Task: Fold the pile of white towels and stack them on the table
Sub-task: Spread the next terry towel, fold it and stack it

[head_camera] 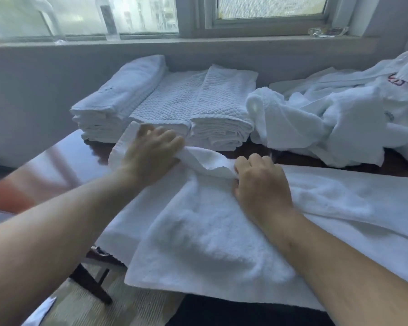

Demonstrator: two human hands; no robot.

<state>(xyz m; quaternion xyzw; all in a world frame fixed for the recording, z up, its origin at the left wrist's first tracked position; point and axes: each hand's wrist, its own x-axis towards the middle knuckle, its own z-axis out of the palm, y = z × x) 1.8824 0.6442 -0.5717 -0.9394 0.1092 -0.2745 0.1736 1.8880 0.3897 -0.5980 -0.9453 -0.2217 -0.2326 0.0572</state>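
Dark bench (64,158) is carrying everything. The big white towel (210,231) is lying spread across its near side, front edge hanging over. Unfolded pile (327,123) is sitting far right, folded stacks (165,109) lined up by the wall. Left hand (151,154) is resting fingers-spread near the towel's far left corner, seemingly catching a fold under the thumb. Right hand (262,184) is pinching the raised far hem with curled fingers. Towel looks soft, thick, floppy, light; best taken at hem corners.

Towel (210,231) right end cut off; right hand (260,182) fingertips hidden.
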